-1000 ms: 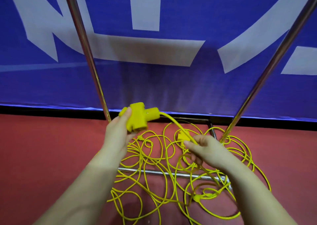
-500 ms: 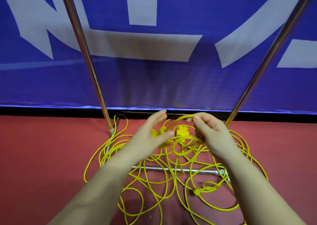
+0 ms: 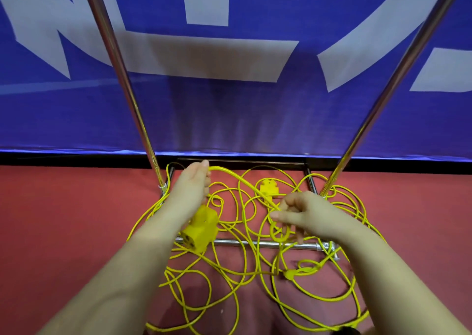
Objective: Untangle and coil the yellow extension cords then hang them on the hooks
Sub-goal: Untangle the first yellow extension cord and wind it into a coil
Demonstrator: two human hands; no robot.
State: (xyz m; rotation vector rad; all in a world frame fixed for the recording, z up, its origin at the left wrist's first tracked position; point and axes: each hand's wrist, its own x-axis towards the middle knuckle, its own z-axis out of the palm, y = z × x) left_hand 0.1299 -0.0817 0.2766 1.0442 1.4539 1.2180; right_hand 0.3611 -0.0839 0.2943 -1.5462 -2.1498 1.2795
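A tangle of yellow extension cords (image 3: 229, 271) lies in loops on the red floor around the foot of a metal rack. My left hand (image 3: 190, 189) grips one cord near its end. The yellow multi-outlet socket block (image 3: 201, 230) hangs just below that wrist. From my left hand the cord arches to the right and down into my right hand (image 3: 304, 214), which pinches it between thumb and fingers. A second yellow plug (image 3: 268, 187) lies on the floor between my hands. A flat yellow plug (image 3: 291, 273) sits lower right. No hooks are in view.
Two slanted chrome poles (image 3: 122, 79) (image 3: 398, 79) rise from the rack base. A chrome crossbar (image 3: 255, 244) runs along the floor under the cords. A blue banner (image 3: 229, 117) with white letters hangs behind. Red floor (image 3: 63, 219) spreads to both sides.
My hands have moved apart, drawing a length of cord out between them. The socket block, earlier held up in my left hand, now hangs below that wrist.
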